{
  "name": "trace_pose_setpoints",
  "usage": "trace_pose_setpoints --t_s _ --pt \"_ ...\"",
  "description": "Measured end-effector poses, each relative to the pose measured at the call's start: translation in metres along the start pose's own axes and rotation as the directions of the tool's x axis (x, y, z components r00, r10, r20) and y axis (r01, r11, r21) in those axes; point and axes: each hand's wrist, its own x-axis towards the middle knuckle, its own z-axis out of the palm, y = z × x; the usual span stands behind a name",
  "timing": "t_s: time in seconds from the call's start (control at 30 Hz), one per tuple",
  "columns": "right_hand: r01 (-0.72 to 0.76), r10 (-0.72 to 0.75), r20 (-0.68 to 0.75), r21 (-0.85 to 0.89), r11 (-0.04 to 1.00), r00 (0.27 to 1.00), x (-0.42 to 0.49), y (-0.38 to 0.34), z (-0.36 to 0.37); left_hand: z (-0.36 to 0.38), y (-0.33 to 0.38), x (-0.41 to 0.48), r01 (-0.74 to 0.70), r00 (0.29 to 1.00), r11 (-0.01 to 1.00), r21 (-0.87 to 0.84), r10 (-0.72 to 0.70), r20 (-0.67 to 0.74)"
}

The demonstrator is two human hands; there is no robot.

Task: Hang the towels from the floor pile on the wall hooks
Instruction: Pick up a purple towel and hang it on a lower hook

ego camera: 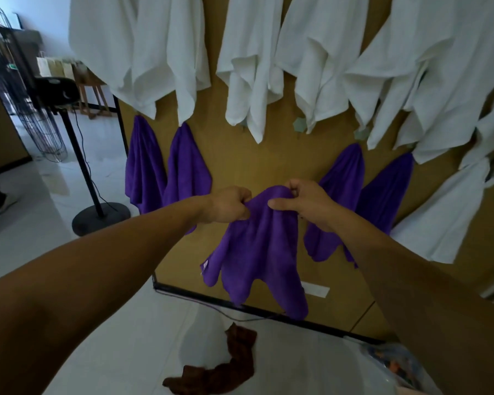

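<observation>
— So, any containers near you, and what do they hold?

— Only one that I can make out: a clear plastic bag (394, 363) at the lower right on the floor, with something orange and dark inside; too blurred for me to say what.

— And the floor, the room?

— Pale glossy tiles (143, 337). A crumpled dark brown towel (226, 369) lies on them just below my arms. Ahead stands a tan wooden wall board (248, 158) in a black frame. Along its top hang white cotton towels (254, 67), side by side. Lower down hang four purple microfibre towels: two at the left (166, 169), touching each other, and two at the right (362, 192), overlapping. Small pale green hooks (300, 124) peek out under the white ones. Off to the left is a black pedestal fan (54, 89) with a round base, its wire cage beside it, and someone's shoe at the edge.

— Where is the towel you are working with?

— Between those two purple pairs, against the board. It is a fifth purple microfibre towel (260, 252), hanging down in loose folds, its lowest corner reaching the black bottom rail. My left hand (228, 205) is closed tight on its top edge, fingers bunching the cloth. My right hand (305, 203) pinches the same top edge just beside it, thumb and fingers around the raised fold. Both fists nearly touch, with the cloth humped up between them.
</observation>
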Motion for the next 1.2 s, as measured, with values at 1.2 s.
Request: trace_pose_setpoints --t_s 1.2 --pt "-0.062 0.05 0.054 0.234 0.97 0.997 -0.007 0.013 -0.046 0.005 0.049 0.02 0.01 1.0 0.848 -0.53 -0.016 -0.005"
